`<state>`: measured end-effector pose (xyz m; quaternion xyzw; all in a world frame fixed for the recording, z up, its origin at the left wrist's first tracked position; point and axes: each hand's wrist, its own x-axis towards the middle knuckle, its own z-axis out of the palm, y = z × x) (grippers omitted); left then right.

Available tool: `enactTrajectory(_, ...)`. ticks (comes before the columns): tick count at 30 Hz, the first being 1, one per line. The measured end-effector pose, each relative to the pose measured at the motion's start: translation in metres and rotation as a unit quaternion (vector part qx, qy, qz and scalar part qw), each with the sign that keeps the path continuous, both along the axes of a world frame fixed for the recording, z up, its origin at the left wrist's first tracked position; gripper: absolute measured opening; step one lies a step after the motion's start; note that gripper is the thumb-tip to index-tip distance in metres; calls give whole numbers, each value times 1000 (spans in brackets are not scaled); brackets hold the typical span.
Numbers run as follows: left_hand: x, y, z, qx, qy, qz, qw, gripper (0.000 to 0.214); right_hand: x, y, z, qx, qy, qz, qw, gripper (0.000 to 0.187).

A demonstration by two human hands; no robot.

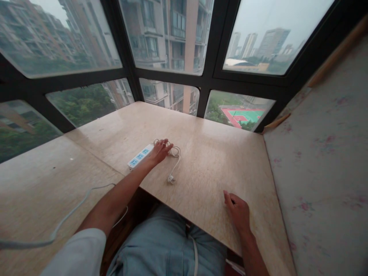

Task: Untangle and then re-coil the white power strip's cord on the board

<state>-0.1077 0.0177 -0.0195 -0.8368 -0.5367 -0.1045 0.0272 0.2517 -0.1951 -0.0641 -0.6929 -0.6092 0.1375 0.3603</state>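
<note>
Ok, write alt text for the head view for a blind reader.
A person's left hand lies on the coiled cord of a white power strip on a pale wooden desk. Their right hand rests near the desk's front edge; windows show city buildings.

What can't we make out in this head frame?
All head view:
- end of the white plastic power strip and part of its coiled white cord: under the left hand; grip unclear.
- small white plug: pins too small.
- thin grey cable: cut off by left edge.
</note>
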Motion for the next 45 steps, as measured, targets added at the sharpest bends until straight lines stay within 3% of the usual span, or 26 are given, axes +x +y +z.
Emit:
enactTrajectory(4, 3, 10, 5, 42, 59, -45, 996, 47, 0, -2, -2, 17, 22, 6, 1000, 56)
enactTrajectory(9, 6, 25, 19, -7, 138, -122, 983, 36, 0, -3, -5, 20, 11, 10, 1000, 55)
enactTrajectory(16, 21, 25, 34, -49, 197, -129, 971, 19, 3, -3, -7, 18, 52, 14, 998, 54)
enactTrajectory(27, 88, -22, 48, -65, 143, -193, 968, 23, -3, -1, -1, 10, 12, 0, 1000, 53)
enactTrajectory(31, 112, -41, 41, -79, 102, -224, 966, 27, -3, -2, 0, 16, 82, -16, 996, 52)
enactTrajectory(38, 146, -77, 33, -75, 41, -261, 961, 28, 0, -3, 1, 74, 225, -109, 965, 42)
enactTrajectory(42, 162, -95, 25, -60, 28, -268, 961, 35, 2, -5, -2, 82, 233, -98, 964, 32)
enactTrajectory(45, 166, -109, 12, -13, 21, -255, 967, 53, 1, -15, -4, 55, 215, -71, 973, 32)
